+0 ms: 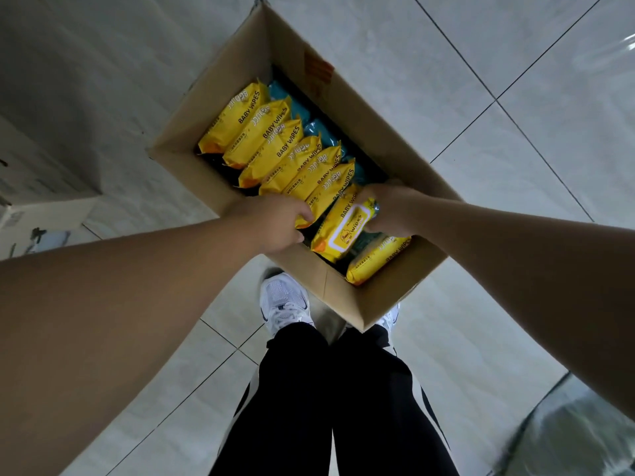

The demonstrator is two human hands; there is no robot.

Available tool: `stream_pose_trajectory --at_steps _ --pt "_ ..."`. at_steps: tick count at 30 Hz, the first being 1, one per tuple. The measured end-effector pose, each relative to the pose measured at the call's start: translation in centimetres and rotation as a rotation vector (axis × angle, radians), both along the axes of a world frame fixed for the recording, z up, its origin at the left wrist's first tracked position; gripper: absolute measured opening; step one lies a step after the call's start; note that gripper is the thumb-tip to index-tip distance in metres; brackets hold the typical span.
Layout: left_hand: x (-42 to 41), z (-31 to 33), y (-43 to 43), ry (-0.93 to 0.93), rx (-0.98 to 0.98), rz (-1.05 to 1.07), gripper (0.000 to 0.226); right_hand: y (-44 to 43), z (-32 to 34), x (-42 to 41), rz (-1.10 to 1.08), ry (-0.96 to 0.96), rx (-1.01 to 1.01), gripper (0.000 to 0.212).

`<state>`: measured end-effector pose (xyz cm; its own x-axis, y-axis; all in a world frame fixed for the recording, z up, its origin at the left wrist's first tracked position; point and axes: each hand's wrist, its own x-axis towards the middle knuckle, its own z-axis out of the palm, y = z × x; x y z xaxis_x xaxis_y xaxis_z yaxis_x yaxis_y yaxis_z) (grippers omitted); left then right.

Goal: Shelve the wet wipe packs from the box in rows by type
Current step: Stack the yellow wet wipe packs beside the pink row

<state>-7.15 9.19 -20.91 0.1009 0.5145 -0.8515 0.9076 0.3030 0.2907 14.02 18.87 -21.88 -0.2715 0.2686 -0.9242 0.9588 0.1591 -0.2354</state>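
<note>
Head view: a box (pixel 343 297) stands open on the tiled floor (pixel 515 166) at 12 o'clock from the person's shoes (pixel 285 304). Inside, a row of yellow packs (pixel 275 146) stands on edge, running from 11 o'clock toward 5 o'clock; teal packs (pixel 319 132) lie partly hidden behind that row, at its 2 o'clock side. One tilted pack (pixel 343 228), lid label facing up, sits at the near end of the row, and a last pack (pixel 374 259) lies at its 5 o'clock, against the box wall. The left hand (pixel 271 225) has its fingers curled over the near end of a row pack at the box rim. The right hand (pixel 388 211) has its fingers closed around the far end of the tilted pack. No shelf is visible. Judged risks: the soft film wrap may slip if a pack is lifted by one end only, dropping it back into the box or onto the floor. Pulling one pack from the tight row may drag or topple its neighbours. The teal packs are buried, so grabbing by feel could mix types and spoil the rows. The box sits touching the feet; a step forward could kick or tip it.
</note>
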Motion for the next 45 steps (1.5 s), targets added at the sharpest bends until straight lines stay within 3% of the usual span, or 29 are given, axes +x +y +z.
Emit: stream_pose_trajectory --at_steps 2,6,10,15,19,23,26,29,35,39,42,45 --pt "0.3 -0.6 0.1 0.032 0.049 0.04 0.032 -0.5 -0.8 -0.4 -0.035 -0.015 0.018 0.066" --pt "1.8 -1.5 0.3 0.147 0.148 0.073 0.052 -1.1 -2.9 -0.9 -0.139 -0.01 0.074 0.081" --pt "2.3 -2.6 0.2 0.192 0.214 0.132 0.053 -1.2 -4.3 -1.3 -0.052 -0.019 0.152 0.07" --pt "1.5 -2.6 0.6 0.11 0.218 0.341 0.043 -1.3 -4.3 -1.8 -0.051 -0.004 0.134 0.052" --pt "1.0 -1.7 1.2 0.057 0.171 0.401 0.015 -1.5 -3.2 -1.6 -0.096 0.02 0.027 0.078" --pt "0.1 -1.2 1.3 0.069 0.139 0.371 0.012 -2.6 -2.5 -1.3 -0.198 0.1 -0.069 0.071" --pt "-0.3 0.3 1.4 0.037 0.153 0.369 0.016 -2.6 -0.7 -0.7 -0.189 0.078 -0.016 0.068" --pt "-0.5 2.9 1.7 -0.008 0.225 0.401 0.012 -1.4 2.0 0.2 -0.143 0.036 0.067 0.066" --pt "-1.5 10.1 2.9 -0.12 0.262 0.441 0.016 1.8 9.7 2.2 -0.26 0.109 0.079 0.067" --pt "-2.9 16.9 4.7 -0.28 0.207 0.66 0.016 4.1 16.3 3.6 -0.324 0.216 0.009 0.028" --pt "-3.8 22.4 6.8 -0.365 0.197 0.742 0.012 6.0 21.9 4.3 -0.419 0.317 -0.031 0.027" --pt "-3.9 29.1 9.8 -0.433 0.248 0.781 0.022 8.0 28.1 4.4 -0.488 0.429 -0.093 0.02"
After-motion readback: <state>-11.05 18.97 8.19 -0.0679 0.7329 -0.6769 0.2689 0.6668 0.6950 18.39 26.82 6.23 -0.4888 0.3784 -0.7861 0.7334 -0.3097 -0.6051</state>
